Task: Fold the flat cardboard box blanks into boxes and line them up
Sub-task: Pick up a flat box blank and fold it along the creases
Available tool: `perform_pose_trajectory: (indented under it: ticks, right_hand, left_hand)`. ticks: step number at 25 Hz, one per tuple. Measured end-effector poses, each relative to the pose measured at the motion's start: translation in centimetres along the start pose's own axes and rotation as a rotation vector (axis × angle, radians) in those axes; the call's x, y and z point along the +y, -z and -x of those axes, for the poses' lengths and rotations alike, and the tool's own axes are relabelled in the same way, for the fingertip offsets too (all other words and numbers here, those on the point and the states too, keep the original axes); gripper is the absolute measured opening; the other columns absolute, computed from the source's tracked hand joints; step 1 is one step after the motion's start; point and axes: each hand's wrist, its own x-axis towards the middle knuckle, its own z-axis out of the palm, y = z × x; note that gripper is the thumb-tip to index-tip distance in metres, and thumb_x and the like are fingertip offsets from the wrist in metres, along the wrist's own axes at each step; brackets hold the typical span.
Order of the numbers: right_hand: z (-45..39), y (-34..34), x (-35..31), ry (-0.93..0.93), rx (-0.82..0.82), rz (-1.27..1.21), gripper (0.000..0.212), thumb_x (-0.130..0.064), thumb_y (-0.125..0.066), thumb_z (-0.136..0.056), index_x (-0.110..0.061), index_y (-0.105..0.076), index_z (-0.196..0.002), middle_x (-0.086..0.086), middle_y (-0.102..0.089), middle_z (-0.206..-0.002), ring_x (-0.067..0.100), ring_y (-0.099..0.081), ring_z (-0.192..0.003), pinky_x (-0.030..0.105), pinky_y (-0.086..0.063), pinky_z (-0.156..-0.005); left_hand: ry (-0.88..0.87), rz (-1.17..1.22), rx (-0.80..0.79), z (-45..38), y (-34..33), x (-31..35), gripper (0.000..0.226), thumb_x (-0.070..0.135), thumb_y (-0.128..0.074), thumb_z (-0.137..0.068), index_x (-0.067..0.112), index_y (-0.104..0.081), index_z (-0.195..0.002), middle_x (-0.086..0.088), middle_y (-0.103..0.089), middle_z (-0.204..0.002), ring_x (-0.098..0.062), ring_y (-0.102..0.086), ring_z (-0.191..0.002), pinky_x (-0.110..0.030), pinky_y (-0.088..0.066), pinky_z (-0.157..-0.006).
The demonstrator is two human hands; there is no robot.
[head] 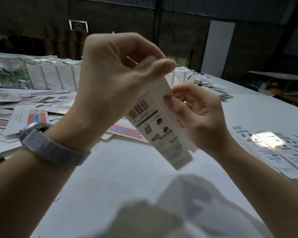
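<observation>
My right hand [193, 114] grips the box [163, 127] in the air above the table [110, 169], left hand [120, 66] pinching its top flap; pinching too hard could crease it.

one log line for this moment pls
left hand pinches top flap | right hand holds box side | box tilted, above table | finished boxes at right

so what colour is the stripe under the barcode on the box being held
Green, on the white box; clearest in the head view.
</observation>
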Motion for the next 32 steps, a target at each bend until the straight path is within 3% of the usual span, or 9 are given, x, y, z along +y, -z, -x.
perform_pose_trajectory:
  ticks: [2,5,8,11,15,21,26,29,32]
  right_hand:
    - [-0.3,0.1,-0.8,-0.048,0.009,-0.079,0.009,-0.017,-0.055,-0.097,-0.018,-0.063,-0.093,0.008,-0.070,-0.086,0.028,-0.068,-0.080,0.045,-0.056,-0.064]
    - [-0.3,-0.2,-1.3,-0.254,0.044,-0.283,0.013,-0.016,-0.052,-0.100,-0.011,-0.063,-0.096,0.001,-0.072,-0.083,0.021,-0.072,-0.079,0.034,-0.060,-0.067]
    - [0.2,-0.7,-0.7,-0.430,0.154,-0.459,0.013,-0.019,-0.053,-0.100,-0.013,-0.064,-0.102,0.004,-0.073,-0.086,0.024,-0.072,-0.081,0.040,-0.061,-0.073]
    - [0.5,-1.3,0.0,-0.462,0.278,-0.417,0.010,-0.021,-0.055,-0.100,-0.024,-0.058,-0.109,0.008,-0.071,-0.087,0.023,-0.073,-0.079,0.035,-0.061,-0.067]
    - [0.5,-1.0,1.1,-0.253,0.318,0.150,0.030,-0.022,-0.063,-0.096,-0.040,-0.053,-0.119,-0.006,-0.052,-0.098,0.005,-0.060,-0.084,0.023,-0.056,-0.068]
    - [-0.3,-0.5,0.7,-0.063,0.183,0.452,0.047,-0.037,-0.057,-0.093,-0.033,-0.054,-0.139,-0.013,-0.043,-0.089,0.003,-0.050,-0.079,0.018,-0.048,-0.068]
    - [-0.5,-0.1,0.7,-0.106,0.073,0.398,0.042,-0.038,-0.060,-0.093,-0.027,-0.060,-0.134,-0.011,-0.056,-0.069,0.014,-0.059,-0.066,0.042,-0.055,-0.059]
    - [-0.7,0.1,0.5,-0.131,0.087,0.307,0.029,-0.036,-0.065,-0.091,-0.023,-0.068,-0.117,0.002,-0.057,-0.060,0.022,-0.060,-0.057,0.044,-0.054,-0.050]
    - [-1.2,0.3,0.4,-0.171,0.062,0.285,0.018,-0.037,-0.067,-0.092,-0.022,-0.063,-0.099,-0.008,-0.057,-0.057,0.012,-0.060,-0.052,0.033,-0.051,-0.045]
  left_hand:
    - [0.171,0.269,0.063,-0.1,0.0,-0.2,0.008,0.028,-0.075,-0.088,0.022,-0.070,-0.092,0.008,-0.070,-0.081,-0.006,-0.064,-0.072,-0.025,-0.053,-0.064]
    - [0.465,0.588,-0.010,0.7,-1.1,-1.0,0.008,0.029,-0.060,-0.095,0.023,-0.065,-0.096,0.001,-0.067,-0.088,-0.012,-0.064,-0.080,-0.029,-0.053,-0.069]
    - [0.658,0.695,-0.208,2.5,-2.9,-1.7,0.027,0.031,-0.050,-0.098,0.012,-0.065,-0.111,-0.018,-0.068,-0.101,-0.029,-0.068,-0.092,-0.036,-0.060,-0.077]
    - [0.783,0.795,-0.253,3.6,-4.5,-1.6,0.041,0.033,-0.041,-0.103,0.009,-0.059,-0.131,-0.021,-0.070,-0.107,-0.034,-0.069,-0.096,-0.039,-0.060,-0.076]
    - [0.813,0.860,-0.247,3.9,-5.5,-1.8,0.042,0.032,-0.038,-0.103,0.011,-0.060,-0.132,-0.019,-0.071,-0.110,-0.029,-0.070,-0.096,-0.042,-0.059,-0.078]
    - [0.684,0.843,-0.269,2.8,-5.3,-2.4,0.060,0.054,-0.025,-0.105,0.026,-0.077,-0.094,-0.003,-0.074,-0.086,-0.019,-0.071,-0.079,-0.033,-0.059,-0.067]
    - [0.736,0.844,-0.288,3.7,-4.7,-3.1,0.072,0.065,-0.017,-0.100,0.025,-0.077,-0.101,-0.011,-0.077,-0.101,-0.027,-0.075,-0.087,-0.037,-0.061,-0.066]
    - [0.779,0.812,-0.299,4.0,-4.8,-3.1,0.074,0.067,-0.022,-0.099,0.018,-0.077,-0.096,-0.019,-0.075,-0.096,-0.032,-0.072,-0.076,-0.041,-0.060,-0.062]
    - [0.763,0.780,-0.322,4.0,-5.1,-2.7,0.072,0.065,-0.022,-0.099,0.016,-0.074,-0.098,-0.026,-0.072,-0.099,-0.033,-0.070,-0.073,-0.046,-0.062,-0.063]
